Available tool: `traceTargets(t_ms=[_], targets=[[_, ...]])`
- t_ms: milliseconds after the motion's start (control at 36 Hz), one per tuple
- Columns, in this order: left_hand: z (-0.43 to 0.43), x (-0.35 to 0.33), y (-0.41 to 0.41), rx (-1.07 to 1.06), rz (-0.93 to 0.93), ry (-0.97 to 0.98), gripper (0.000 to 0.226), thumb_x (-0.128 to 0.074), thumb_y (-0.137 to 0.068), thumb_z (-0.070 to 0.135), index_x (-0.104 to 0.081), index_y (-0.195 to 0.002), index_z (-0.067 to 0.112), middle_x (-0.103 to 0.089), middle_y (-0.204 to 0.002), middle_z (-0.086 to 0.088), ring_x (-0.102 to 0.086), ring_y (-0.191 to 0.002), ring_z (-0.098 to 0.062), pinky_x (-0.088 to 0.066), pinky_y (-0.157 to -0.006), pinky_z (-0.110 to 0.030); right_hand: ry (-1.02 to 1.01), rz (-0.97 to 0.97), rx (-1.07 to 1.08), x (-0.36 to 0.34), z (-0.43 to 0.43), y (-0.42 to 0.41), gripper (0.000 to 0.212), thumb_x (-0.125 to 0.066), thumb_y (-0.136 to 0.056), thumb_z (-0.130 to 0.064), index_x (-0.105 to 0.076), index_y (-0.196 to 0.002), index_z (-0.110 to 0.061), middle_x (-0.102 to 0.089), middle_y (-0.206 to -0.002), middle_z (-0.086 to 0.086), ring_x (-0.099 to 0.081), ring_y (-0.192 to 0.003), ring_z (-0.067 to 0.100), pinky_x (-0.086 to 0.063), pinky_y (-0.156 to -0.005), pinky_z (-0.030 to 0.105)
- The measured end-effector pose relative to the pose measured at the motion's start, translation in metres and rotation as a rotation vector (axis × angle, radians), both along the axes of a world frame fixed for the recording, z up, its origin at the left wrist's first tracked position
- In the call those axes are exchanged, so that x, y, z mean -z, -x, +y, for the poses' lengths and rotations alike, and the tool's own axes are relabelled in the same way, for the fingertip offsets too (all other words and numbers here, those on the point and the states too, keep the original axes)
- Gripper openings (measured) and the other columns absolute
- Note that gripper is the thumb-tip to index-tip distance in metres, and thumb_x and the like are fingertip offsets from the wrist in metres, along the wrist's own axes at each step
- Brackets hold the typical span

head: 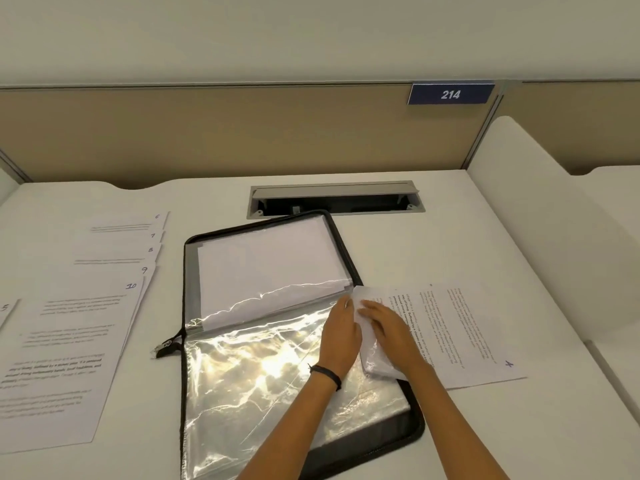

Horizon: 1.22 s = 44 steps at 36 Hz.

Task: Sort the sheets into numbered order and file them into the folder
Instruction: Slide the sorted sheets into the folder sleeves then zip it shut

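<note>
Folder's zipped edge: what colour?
Black, on the folder, clearest in the head view.

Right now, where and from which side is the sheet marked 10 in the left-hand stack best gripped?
Grip the sheet marked 10 at its far right corner, beside the handwritten number, coming from the folder side. It lies flat on top of the fanned stack, so that corner and the right edge are fully exposed. The near left part runs towards the frame edge. Both the left hand and right hand are occupied at the sleeve.
</note>
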<state>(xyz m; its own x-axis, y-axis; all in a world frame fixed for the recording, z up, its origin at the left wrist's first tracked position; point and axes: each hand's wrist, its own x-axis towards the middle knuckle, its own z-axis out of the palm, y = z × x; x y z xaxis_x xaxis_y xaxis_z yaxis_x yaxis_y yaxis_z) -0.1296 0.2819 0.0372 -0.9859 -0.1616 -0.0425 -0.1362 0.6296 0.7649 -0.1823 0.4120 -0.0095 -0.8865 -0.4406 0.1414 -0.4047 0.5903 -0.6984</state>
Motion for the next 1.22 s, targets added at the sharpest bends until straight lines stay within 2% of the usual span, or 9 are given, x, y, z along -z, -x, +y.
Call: traceTargets(t_ms=[56, 194, 417, 556, 694, 833, 944, 1028, 1222], targets=[[0.0, -0.001, 0.0, 0.005, -0.007, 0.003, 0.054, -0.036, -0.095, 0.0, -0.032, -0.147, 0.01, -0.032, -0.153, -0.005, -0.031, -0.14, -0.018, -0.023, -0.115, -0.022, -0.012, 0.018, -0.004, -0.003, -0.003, 0.01, 0.029, -0.05, -0.095, -0.008, -0.061, -0.121, -0.014, -0.05, -0.136, 0.001, -0.048, -0.121, 0.012, -0.042, -0.104, 0.035], [-0.001, -0.004, 0.001, 0.029, -0.026, 0.017, 0.055, -0.037, -0.096, 0.002, -0.025, -0.149, 0.011, -0.026, -0.156, -0.004, -0.023, -0.143, -0.015, -0.01, -0.108, -0.01, -0.056, -0.101, -0.074, -0.009, -0.008, 0.032, 0.041, -0.059, -0.091, -0.016, -0.051, -0.132, -0.02, -0.032, -0.146, -0.01, -0.041, -0.118, 0.011, -0.035, -0.1, 0.027], [-0.008, -0.013, 0.01, 0.07, -0.06, 0.033, 0.055, -0.042, -0.093, 0.005, -0.034, -0.146, 0.016, -0.032, -0.153, -0.005, -0.032, -0.139, -0.02, -0.024, -0.112, -0.025, -0.059, -0.163, -0.132, -0.013, -0.01, 0.047, 0.032, -0.068, -0.084, -0.018, -0.056, -0.113, -0.026, -0.048, -0.134, -0.005, -0.052, -0.092, 0.007, -0.046, -0.089, 0.027], [-0.008, -0.014, 0.011, 0.078, -0.06, 0.048, 0.048, -0.042, -0.097, 0.008, -0.039, -0.144, 0.016, -0.029, -0.154, -0.005, -0.027, -0.142, -0.019, -0.021, -0.113, -0.026, 0.058, -0.143, -0.148, -0.012, -0.011, 0.04, 0.027, -0.07, -0.082, -0.007, -0.065, -0.106, -0.02, -0.057, -0.113, -0.004, -0.057, -0.102, 0.009, -0.045, -0.088, 0.019], [-0.005, -0.019, 0.011, 0.102, -0.045, 0.055, 0.046, -0.04, -0.095, 0.003, -0.044, -0.14, 0.012, -0.037, -0.149, -0.006, -0.039, -0.132, -0.023, -0.03, -0.103, -0.022, 0.094, -0.144, -0.125, -0.017, -0.015, 0.027, 0.025, -0.064, -0.086, -0.005, -0.064, -0.103, -0.024, -0.053, -0.114, -0.006, -0.055, -0.102, -0.002, -0.043, -0.086, 0.01], [-0.006, -0.017, 0.008, 0.115, -0.021, 0.039, 0.047, -0.042, -0.093, 0.002, -0.046, -0.138, 0.013, -0.048, -0.138, -0.009, -0.046, -0.123, -0.023, -0.033, -0.096, -0.021, 0.093, -0.12, -0.051, -0.023, -0.017, 0.021, 0.017, -0.066, -0.085, -0.008, -0.059, -0.085, -0.023, -0.05, -0.103, -0.002, -0.056, -0.082, 0.001, -0.044, -0.076, 0.012], [-0.009, -0.015, 0.009, 0.113, -0.031, 0.02, 0.038, -0.045, -0.094, 0.004, -0.056, -0.13, 0.01, -0.054, -0.133, -0.005, -0.048, -0.121, -0.021, -0.033, -0.098, -0.021, 0.001, -0.272, -0.065, -0.03, -0.016, 0.019, 0.019, -0.061, -0.087, -0.001, -0.063, -0.082, -0.02, -0.057, -0.083, -0.005, -0.053, -0.071, 0.003, -0.043, -0.067, 0.015], [-0.011, -0.012, 0.011, 0.063, -0.04, -0.039, 0.033, -0.048, -0.094, 0.006, -0.062, -0.124, 0.01, -0.061, -0.125, -0.004, -0.053, -0.116, -0.019, -0.04, -0.098, -0.024, -0.036, -0.379, -0.053, -0.035, -0.015, 0.018, 0.031, -0.053, -0.089, 0.002, -0.064, -0.076, -0.024, -0.062, -0.067, 0.003, -0.053, -0.06, 0.008, -0.04, -0.058, 0.013], [-0.012, -0.018, 0.014, 0.061, -0.089, -0.239, 0.035, -0.046, -0.092, 0.002, -0.064, -0.119, 0.016, -0.07, -0.102, 0.002, -0.065, -0.095, -0.01, -0.05, -0.09, -0.024, 0.131, -0.78, 0.077, -0.048, -0.003, 0.011, 0.02, -0.045, -0.097, -0.001, -0.063, -0.089, -0.003, -0.069, -0.082, 0.014, -0.069, -0.07, 0.022, -0.055, -0.06, 0.025]])
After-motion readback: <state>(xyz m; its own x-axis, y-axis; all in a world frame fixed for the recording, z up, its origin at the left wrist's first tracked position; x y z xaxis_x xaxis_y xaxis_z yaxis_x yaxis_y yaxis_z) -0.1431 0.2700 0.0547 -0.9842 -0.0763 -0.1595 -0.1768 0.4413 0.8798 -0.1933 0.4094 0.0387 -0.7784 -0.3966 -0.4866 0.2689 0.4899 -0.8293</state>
